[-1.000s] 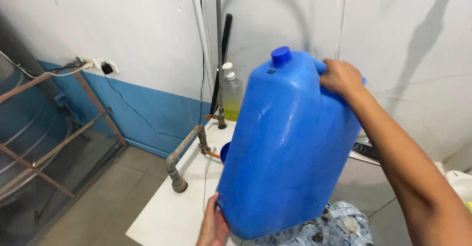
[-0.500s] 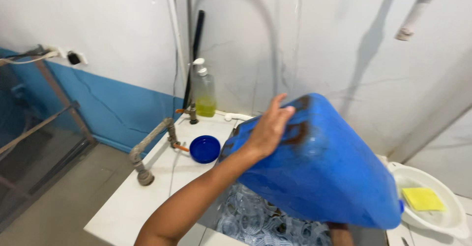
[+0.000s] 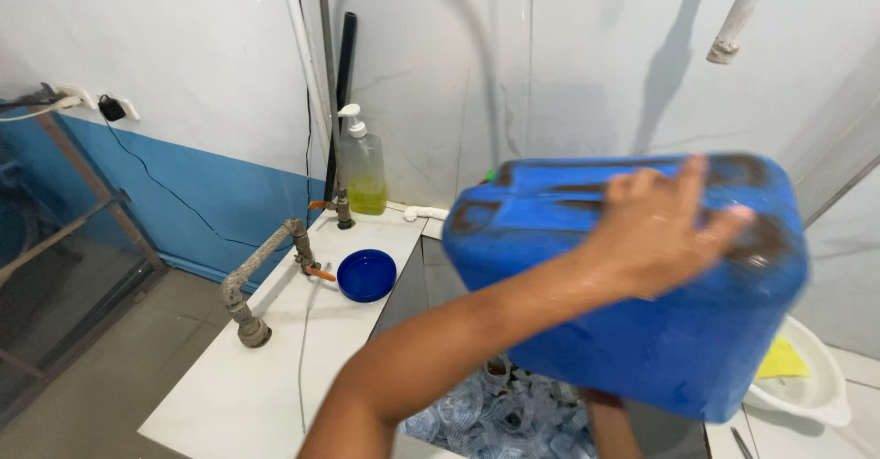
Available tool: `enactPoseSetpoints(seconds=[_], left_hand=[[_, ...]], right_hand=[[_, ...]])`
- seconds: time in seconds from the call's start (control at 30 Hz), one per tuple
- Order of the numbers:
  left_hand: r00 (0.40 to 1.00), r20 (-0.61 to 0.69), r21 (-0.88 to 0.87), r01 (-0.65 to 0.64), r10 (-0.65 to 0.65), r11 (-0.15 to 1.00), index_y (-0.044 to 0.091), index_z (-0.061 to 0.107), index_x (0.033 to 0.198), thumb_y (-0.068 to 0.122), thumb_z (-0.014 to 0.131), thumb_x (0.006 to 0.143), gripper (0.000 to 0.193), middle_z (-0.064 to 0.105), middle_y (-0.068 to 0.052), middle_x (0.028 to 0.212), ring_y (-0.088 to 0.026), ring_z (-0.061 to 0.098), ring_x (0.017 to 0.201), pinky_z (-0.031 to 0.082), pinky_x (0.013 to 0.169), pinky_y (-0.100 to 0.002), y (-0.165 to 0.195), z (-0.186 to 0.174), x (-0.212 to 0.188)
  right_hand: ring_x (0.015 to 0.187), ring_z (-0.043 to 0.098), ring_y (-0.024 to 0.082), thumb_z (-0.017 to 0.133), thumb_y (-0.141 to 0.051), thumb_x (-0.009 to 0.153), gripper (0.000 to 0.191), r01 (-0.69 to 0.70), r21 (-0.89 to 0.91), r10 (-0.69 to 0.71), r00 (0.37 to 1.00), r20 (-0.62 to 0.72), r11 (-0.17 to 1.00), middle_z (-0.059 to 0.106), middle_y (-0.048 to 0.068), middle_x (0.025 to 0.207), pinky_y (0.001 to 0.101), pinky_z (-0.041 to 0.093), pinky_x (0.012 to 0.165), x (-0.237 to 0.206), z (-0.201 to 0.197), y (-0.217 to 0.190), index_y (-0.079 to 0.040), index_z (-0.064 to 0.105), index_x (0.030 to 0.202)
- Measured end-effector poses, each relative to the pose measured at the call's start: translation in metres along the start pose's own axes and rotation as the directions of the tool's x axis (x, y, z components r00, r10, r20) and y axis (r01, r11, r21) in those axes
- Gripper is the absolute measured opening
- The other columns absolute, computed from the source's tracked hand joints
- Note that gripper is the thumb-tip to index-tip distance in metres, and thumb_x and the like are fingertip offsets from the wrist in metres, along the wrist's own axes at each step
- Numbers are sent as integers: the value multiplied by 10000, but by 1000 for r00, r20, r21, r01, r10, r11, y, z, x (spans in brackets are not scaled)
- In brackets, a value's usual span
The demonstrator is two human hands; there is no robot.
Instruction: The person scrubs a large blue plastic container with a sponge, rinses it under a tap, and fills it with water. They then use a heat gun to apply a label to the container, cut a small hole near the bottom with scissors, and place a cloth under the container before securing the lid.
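A: Hands?
B: Left hand (image 3: 655, 225) spread flat on blue jerrycan (image 3: 623, 331), fingers wide. Right hand hidden underneath, grip can't tell.
A: Jerrycan position?
B: Tipped sideways above sink (image 3: 440, 289).

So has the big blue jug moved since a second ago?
Yes. The blue jug stood upright then, its cap higher than the soap bottle by the wall. Now it is tipped over on its side above the sink, left hand pressed on it.

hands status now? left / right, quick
Left hand: open, fingers spread flat on the blue jerrycan.
Right hand: hidden under the jerrycan; only the forearm shows, grip cannot be told.
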State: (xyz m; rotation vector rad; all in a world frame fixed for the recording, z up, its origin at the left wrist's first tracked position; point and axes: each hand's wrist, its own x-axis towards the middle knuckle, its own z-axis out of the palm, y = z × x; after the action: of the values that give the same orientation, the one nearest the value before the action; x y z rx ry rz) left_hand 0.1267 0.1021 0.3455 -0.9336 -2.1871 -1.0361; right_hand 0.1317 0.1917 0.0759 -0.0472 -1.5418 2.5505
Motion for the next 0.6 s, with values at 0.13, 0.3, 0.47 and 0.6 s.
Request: enactPoseSetpoints(seconds=[0.13,0.3,0.47,0.6], left_hand=[[962,53,-433,265,-269,861,-32,433,1470,484,399,1018,686,620,-242,1384,-338,569,1376,430,1144,-415,-110,-74,-73],[939,-30,415,324,-343,850,18,562,1444,236,440,997,512,464,-293,1551,-429,418,1398,306,1119,-479,-238,-96,-162],[825,130,75,545,-550,835,-7,638,1267,426,713,867,595,662,-290,1235,-445,616,1195,489,1014,-504,-257,25,-168],[660,475,203,561,-582,802,-127,544,1197,248,727,807,571,687,-338,1024,-477,684,993,548,873,-538,-262,99,-212]], right_hand=[[897,711,379,745,-328,768,683,133,-147,-158,971,-178,980,731,208,1051,487,559,756,52,-66,-49,-116,576,1394],[877,715,379,742,-329,767,673,-151,-836,-269,904,-334,528,735,201,1040,489,562,735,82,-114,-85,-129,583,1390],[856,718,379,739,-331,767,663,213,-965,-311,917,251,-152,738,194,1029,491,564,715,96,-20,-3,-143,591,1386],[965,695,327,777,-184,663,853,533,-787,70,839,540,-312,709,128,1009,447,548,827,93,47,62,-21,503,1454]])
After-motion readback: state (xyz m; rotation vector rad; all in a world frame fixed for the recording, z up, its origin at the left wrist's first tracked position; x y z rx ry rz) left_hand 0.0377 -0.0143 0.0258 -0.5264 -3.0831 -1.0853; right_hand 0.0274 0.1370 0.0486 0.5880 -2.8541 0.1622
